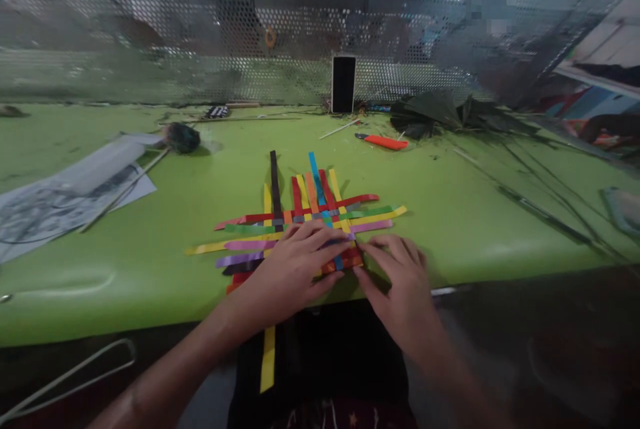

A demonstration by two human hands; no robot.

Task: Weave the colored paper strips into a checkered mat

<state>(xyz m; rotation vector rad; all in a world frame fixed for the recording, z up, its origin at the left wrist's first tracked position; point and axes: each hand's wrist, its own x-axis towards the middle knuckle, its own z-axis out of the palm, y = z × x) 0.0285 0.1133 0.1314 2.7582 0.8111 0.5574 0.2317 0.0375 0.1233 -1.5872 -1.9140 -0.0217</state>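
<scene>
Woven strips (pixel 306 211) lie at the middle of the near edge of the worktop (pixel 150 276), many-coloured, crossing over and under; loose tails fan toward the far and left edges, and one yellow tail (pixel 269 359) hangs below the near edge; left hand (pixel 295 259) spread palm-down across the weave, thumb apart from fingers, gripping nothing visible; probably weighing the strips down so the crossings do not slip; right hand (pixel 405 276) at the weave's right side, thumb and forefinger meeting its border; cannot tell whether a strip is pinched between them; likely there to keep that border even; red-handled knife (pixel 385 142) lies toward the far edge, seemingly parked clear of the strips; phone (pixel 343 84) stands upright at the far edge, apparently leaning on the mesh (pixel 295 76); dark leaves (pixel 435 112) toward the far right corner; printed sheet (pixel 143 182) by the left edge.
</scene>
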